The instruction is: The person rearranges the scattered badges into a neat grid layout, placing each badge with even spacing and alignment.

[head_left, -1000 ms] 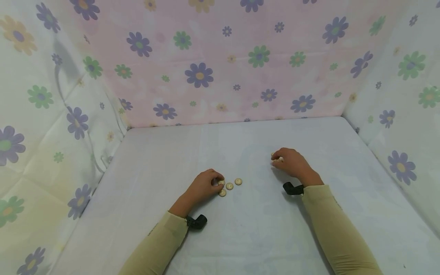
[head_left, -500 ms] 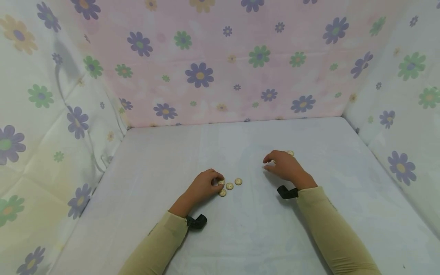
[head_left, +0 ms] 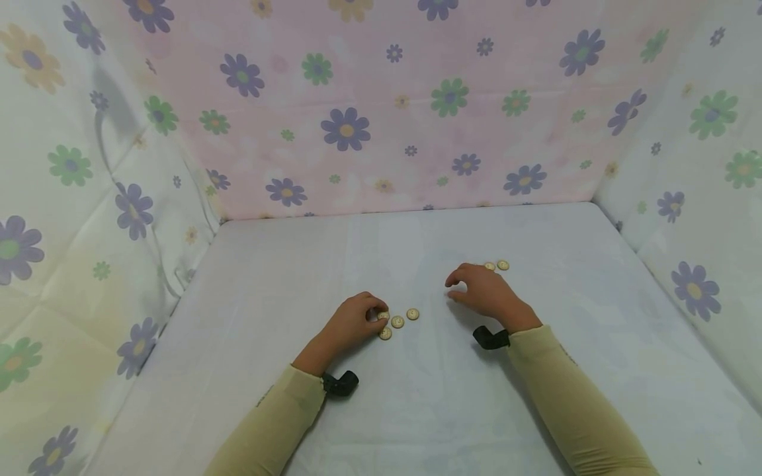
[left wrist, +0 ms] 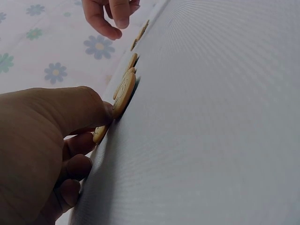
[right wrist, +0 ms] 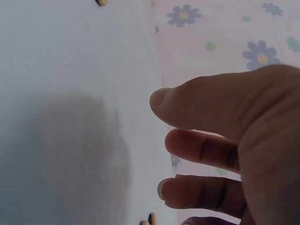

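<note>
My left hand (head_left: 351, 324) pinches a small round wooden disc (head_left: 383, 316) against the table between thumb and fingers. Three similar discs lie just beside its fingertips: one nearer me (head_left: 385, 334), a middle disc (head_left: 397, 322) and a right-hand disc (head_left: 413, 314). In the left wrist view the thumb covers part of the pinched disc (left wrist: 100, 133). My right hand (head_left: 485, 291) hovers over the table with fingers loosely bent, and nothing shows between them in the right wrist view. Behind it lie more discs, a far disc (head_left: 503, 265) and its neighbour (head_left: 489, 266), with another partly hidden by the hand.
A white cloth covers the table (head_left: 417, 410). Flower-patterned curtains stand at the back (head_left: 381, 86), on the left (head_left: 71, 198) and on the right (head_left: 702, 198). Each wrist carries a black camera mount, such as the left mount (head_left: 341, 384).
My right hand has moved left and slightly towards me, away from the far discs, which are now uncovered apart from one. The left hand has stayed in place on its disc.
</note>
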Motion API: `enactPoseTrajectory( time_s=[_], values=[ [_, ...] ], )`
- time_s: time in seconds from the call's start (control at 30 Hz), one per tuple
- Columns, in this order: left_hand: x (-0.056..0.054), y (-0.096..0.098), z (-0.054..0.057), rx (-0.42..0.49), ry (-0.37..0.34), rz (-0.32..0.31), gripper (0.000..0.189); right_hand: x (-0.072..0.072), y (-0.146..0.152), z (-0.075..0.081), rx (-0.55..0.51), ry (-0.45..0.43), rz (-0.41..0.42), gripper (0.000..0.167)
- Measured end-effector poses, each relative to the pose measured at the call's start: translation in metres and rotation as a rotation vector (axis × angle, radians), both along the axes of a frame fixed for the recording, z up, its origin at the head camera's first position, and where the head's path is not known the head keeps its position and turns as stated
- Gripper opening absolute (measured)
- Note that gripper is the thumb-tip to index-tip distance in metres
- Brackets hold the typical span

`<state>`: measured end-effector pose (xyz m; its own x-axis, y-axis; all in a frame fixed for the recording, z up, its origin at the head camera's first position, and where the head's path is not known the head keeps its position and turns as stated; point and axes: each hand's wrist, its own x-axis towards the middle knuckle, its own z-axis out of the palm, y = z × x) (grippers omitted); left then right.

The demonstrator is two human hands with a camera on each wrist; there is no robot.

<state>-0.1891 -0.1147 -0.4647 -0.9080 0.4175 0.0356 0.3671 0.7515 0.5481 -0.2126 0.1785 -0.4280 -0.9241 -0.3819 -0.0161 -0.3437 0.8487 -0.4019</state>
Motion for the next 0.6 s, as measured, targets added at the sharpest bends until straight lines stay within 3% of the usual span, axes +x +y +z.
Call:
enactPoseTrajectory(
  time_s=[0.6],
  values=[
    [-0.001,0.0,-0.002,-0.007,0.011,-0.003,0.02,0.006,-0.019,0.0,0.045,0.028,0.059,0.021]
  ],
)
